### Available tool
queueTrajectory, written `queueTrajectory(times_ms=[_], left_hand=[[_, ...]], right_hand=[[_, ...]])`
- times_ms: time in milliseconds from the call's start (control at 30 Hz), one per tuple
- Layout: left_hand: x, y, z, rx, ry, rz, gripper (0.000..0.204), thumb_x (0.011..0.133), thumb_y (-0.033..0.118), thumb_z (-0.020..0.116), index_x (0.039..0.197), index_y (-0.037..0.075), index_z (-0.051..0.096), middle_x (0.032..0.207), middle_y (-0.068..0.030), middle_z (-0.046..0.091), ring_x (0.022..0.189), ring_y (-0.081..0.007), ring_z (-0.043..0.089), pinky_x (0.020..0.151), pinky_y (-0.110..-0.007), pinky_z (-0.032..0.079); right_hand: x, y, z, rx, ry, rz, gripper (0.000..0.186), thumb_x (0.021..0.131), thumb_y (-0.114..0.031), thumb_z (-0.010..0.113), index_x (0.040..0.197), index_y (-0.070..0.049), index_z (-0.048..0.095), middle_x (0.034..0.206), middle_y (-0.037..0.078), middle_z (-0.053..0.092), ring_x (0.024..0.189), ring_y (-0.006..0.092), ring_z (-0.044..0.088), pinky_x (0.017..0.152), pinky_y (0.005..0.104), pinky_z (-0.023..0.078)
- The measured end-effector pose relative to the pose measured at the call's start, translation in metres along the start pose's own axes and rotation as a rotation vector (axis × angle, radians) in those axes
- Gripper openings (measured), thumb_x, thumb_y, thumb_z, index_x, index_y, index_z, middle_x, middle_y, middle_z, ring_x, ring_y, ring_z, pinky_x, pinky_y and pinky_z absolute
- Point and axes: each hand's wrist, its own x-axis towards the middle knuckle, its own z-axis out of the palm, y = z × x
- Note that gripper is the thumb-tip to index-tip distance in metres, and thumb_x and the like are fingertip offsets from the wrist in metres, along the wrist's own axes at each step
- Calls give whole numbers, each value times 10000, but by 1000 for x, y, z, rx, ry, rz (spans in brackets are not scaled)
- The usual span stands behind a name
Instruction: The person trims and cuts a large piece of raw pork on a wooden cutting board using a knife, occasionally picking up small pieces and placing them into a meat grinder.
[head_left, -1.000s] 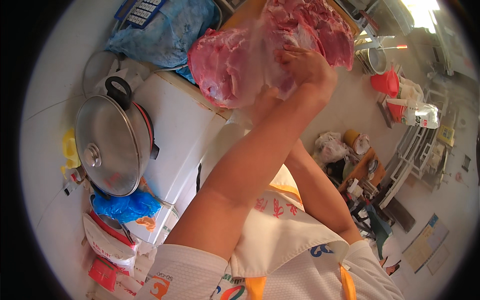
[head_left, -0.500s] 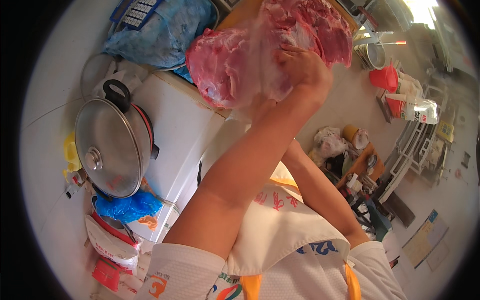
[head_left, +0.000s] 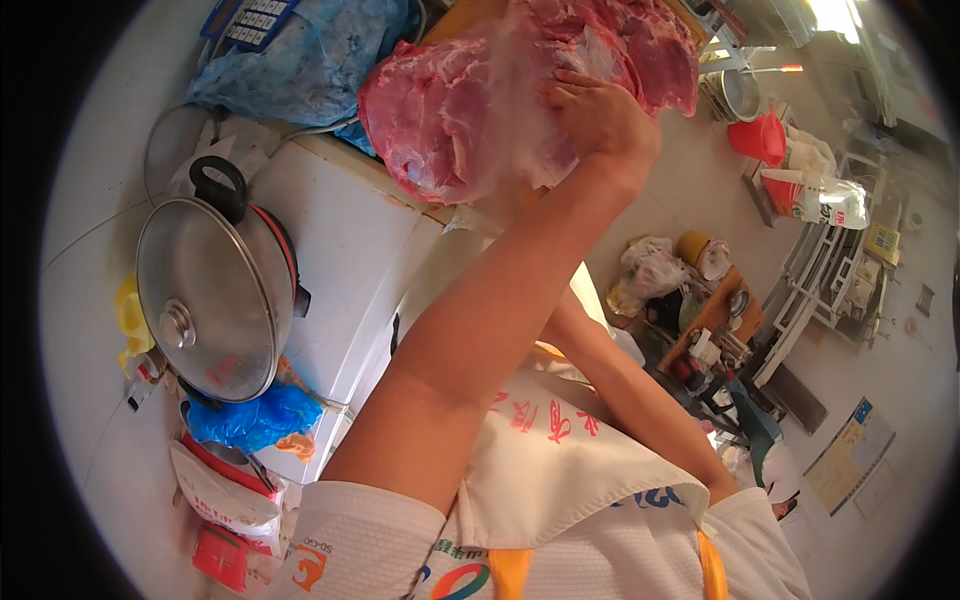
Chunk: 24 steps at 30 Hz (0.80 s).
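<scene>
A large slab of raw red meat (head_left: 430,130) lies at the top of the view on a wooden board (head_left: 465,30). My left hand (head_left: 600,115) rests on the slab right of its middle, fingers stretched across the surface and pointing left. My left forearm crosses over my right one. From the lower right, my right arm passes beneath it, and only a sliver of my right hand (head_left: 528,200) shows at the meat's near edge. Its fingers are hidden and blurred. A pale, smeared upright streak (head_left: 515,110) covers the meat above that hand; what it is I cannot make out.
Left of the meat are a scale keypad (head_left: 262,20) and a blue plastic bag (head_left: 300,75). A lidded pan (head_left: 210,300) stands near a white surface (head_left: 340,230), above another blue bag (head_left: 255,415). On the right are a red container (head_left: 758,137), a metal pot (head_left: 738,95) and a cluttered wooden stand (head_left: 720,315).
The whole view has shifted slightly, moving the meat and pan a little left. My left hand stays on the meat, and my right forearm has shifted a little left beneath the left one.
</scene>
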Motion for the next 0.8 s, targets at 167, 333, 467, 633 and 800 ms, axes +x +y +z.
queueTrajectory(times_ms=[167,333,467,633,800], left_hand=[[-3,2,-8,-86,22,-37,931,911,388,680,1528,-263,432,1580,-383,537,1378,-477,553,1172,-491,385],[4,4,1,-22,37,-15,918,913,368,682,1526,-266,429,1554,-388,546,1383,-455,551,1183,-471,378],[6,8,1,-39,27,-57,945,894,371,703,1530,-267,419,1514,-368,577,1375,-437,558,1186,-447,380],[9,14,1,12,50,-123,994,856,364,746,1535,-273,400,1473,-336,616,1315,-401,584,1175,-417,385],[12,13,-3,66,57,-88,983,856,351,751,1527,-278,403,1472,-338,618,1326,-408,583,1191,-413,386]], right_hand=[[-20,-51,-27,-179,-193,301,275,941,-73,770,1167,-9,627,1104,121,643,990,225,576,840,411,523],[-10,-29,-9,-205,253,-143,287,962,-140,755,1194,13,683,1112,241,768,919,436,733,761,489,565],[29,-23,-11,-23,447,-393,292,966,-159,752,1182,28,688,1106,247,769,926,430,743,764,489,570],[62,-30,-23,148,466,-424,283,975,-165,738,1171,32,686,1080,244,764,904,426,742,749,489,570],[79,-34,-29,178,453,-419,276,983,-171,724,1161,35,683,1054,240,759,883,422,740,735,489,569]])
